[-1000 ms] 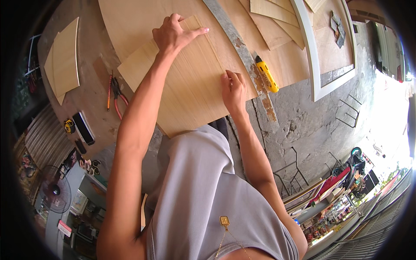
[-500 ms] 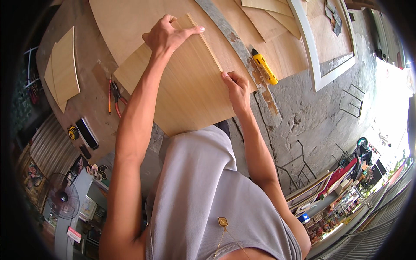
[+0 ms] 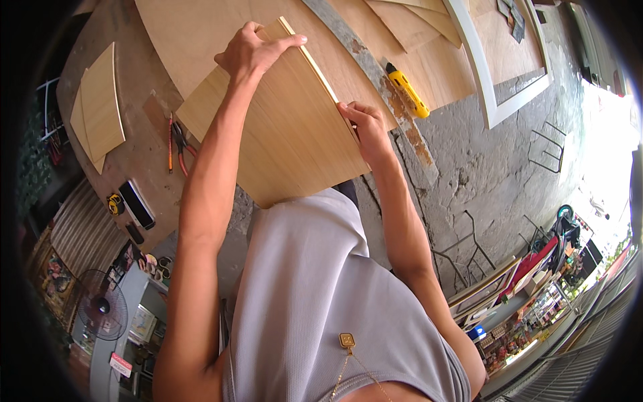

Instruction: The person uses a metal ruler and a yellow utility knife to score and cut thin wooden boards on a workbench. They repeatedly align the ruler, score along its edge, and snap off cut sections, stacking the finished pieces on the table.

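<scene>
A thin wood-grain panel (image 3: 288,141), which looks like more than one sheet stacked along its right edge, is tilted up in front of me, its near edge against my shirt. My left hand (image 3: 251,55) grips its far end, the thumb stretched over to the right edge. Lower on that same edge, my right hand (image 3: 368,127) pinches it between thumb and fingers. Beyond lies a large plywood sheet (image 3: 194,40) bearing a long, worn metal strip (image 3: 365,60). A yellow utility knife (image 3: 408,92) rests by the strip, right of my right hand.
Pliers (image 3: 181,144) and a red pencil (image 3: 170,147) lie left of the panel. Farther left are cut panels (image 3: 104,107), a tape measure (image 3: 115,204) and a phone-like black device (image 3: 137,204). A white frame (image 3: 481,74) stands right, above cracked concrete (image 3: 462,167).
The panel's right edge has turned slightly, showing more of its pale thickness. Both hands have shifted a little up and left with it, still gripping.
</scene>
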Demonstrator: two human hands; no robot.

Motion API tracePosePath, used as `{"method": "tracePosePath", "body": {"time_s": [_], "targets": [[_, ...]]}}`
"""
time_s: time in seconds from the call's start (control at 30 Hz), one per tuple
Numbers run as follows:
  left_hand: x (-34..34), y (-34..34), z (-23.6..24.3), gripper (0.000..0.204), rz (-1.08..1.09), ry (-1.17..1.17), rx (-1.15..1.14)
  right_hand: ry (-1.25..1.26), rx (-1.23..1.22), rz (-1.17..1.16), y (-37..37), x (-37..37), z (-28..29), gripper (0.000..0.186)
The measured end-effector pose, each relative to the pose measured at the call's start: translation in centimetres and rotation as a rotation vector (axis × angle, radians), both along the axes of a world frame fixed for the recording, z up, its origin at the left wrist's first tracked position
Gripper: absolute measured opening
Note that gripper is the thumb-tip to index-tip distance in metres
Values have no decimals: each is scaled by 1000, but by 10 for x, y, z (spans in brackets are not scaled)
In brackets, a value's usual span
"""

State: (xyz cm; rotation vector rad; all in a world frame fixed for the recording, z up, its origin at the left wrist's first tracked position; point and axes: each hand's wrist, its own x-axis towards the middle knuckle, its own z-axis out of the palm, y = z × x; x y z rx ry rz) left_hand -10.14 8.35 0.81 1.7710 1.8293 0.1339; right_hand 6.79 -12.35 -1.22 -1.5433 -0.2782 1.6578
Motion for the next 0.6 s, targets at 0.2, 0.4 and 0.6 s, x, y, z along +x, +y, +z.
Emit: {"method": "tracePosePath", "body": {"time_s": [0.2,0.4,0.6], "targets": [[-6,0,6,84,-25,-1,3,-287,112,144,-19,5,27,34],[-25,14,-7,104,33,-95,-113,-485,51,212,-70,2,8,40],[-23,12,3,78,60,-85,-92,-579,9,118,-65,-17,10,37]]}}
